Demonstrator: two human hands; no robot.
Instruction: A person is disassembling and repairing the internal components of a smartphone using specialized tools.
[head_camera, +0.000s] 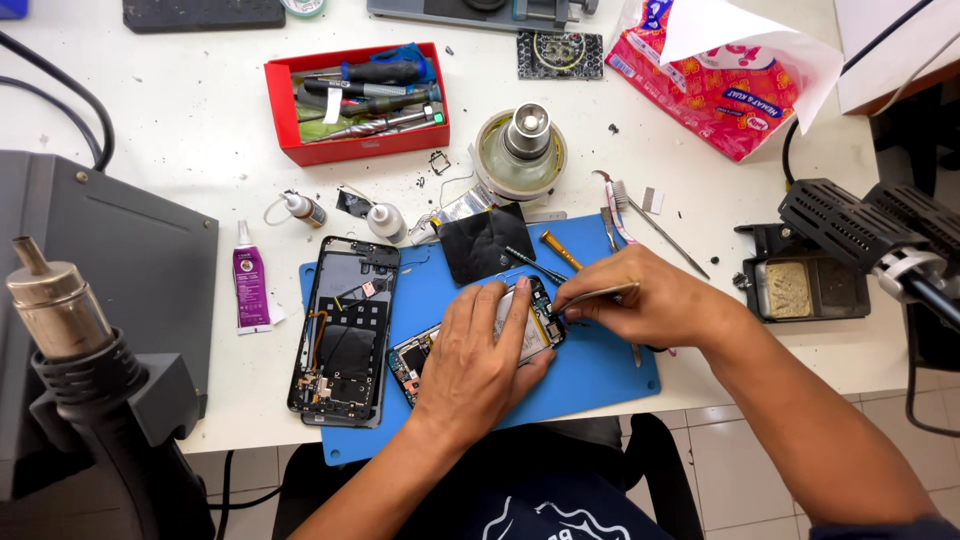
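An opened phone body (413, 357) with its circuit board bare lies tilted on the blue work mat (600, 372). My left hand (478, 355) presses flat on it and covers most of it. My right hand (640, 298) pinches metal tweezers (592, 296), their tips touching the phone's upper right corner. A second phone frame (345, 328), black and stripped, lies upright at the mat's left edge. A black sheet (485, 240) rests at the mat's top.
A red tray of screwdrivers (356, 100) sits at the back. Small glue bottles (386, 221), a purple tube (250, 275), a round holder (520, 155), a tissue pack (715, 85) and a soldering stand (805, 285) surround the mat. A hot-air nozzle (55, 300) stands near left.
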